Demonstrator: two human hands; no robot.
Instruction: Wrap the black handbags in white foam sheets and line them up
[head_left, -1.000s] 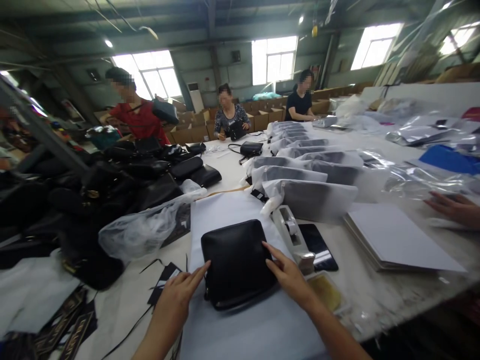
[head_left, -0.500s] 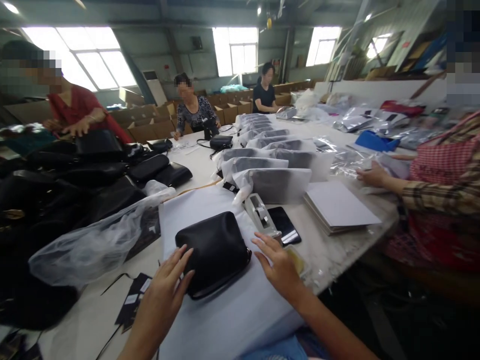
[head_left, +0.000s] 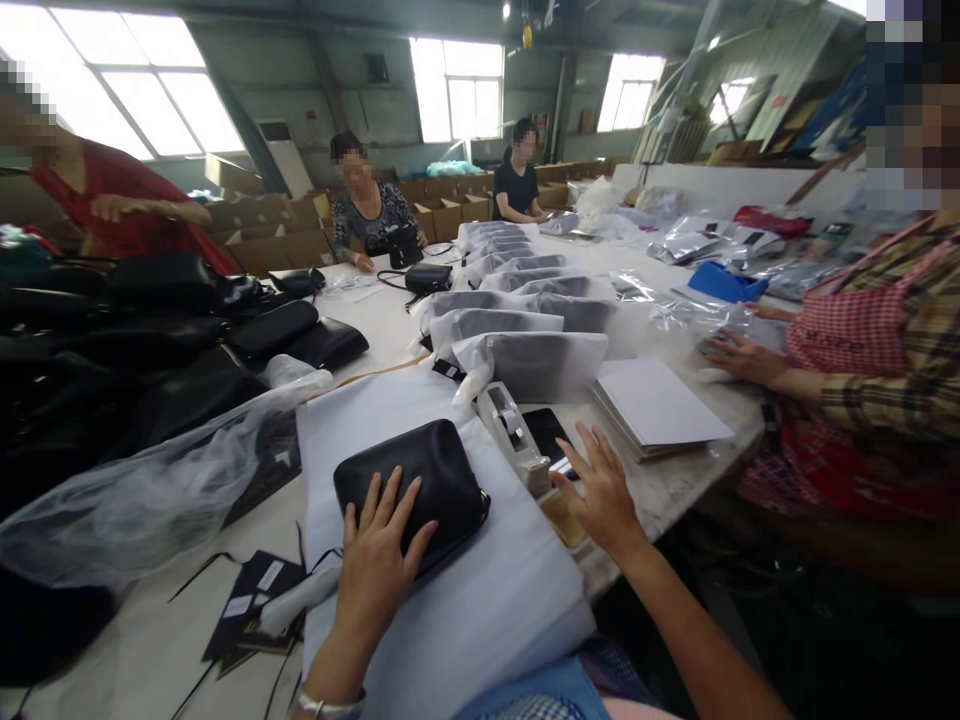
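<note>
A black bag (head_left: 431, 465) lies on a stack of white tissue paper (head_left: 517, 580) in front of me. My left hand (head_left: 381, 535) rests on its near left part, palm down with fingers spread. To the right of the bag, my right hand (head_left: 604, 495) is raised with fingers apart and holds nothing. Beyond it are a tape dispenser (head_left: 512, 435) and a dark phone (head_left: 546, 430), partly covered by the fingers. Black hang tags (head_left: 251, 605) with cords lie left of the paper, beside a white wrapped strip (head_left: 300, 595).
Black bags (head_left: 172, 390) pile up at the left, with a clear plastic bag (head_left: 172, 490) before them. Tissue-wrapped bags (head_left: 536, 365) stand in rows ahead. White boards (head_left: 660, 405) are stacked at the right. Several people work around the table; one in plaid sleeves (head_left: 862, 400) is at the right.
My left hand has moved from the bag's left edge onto its top. My right hand has lifted away to the right. The co-worker in red has drawn a hand back from the pile.
</note>
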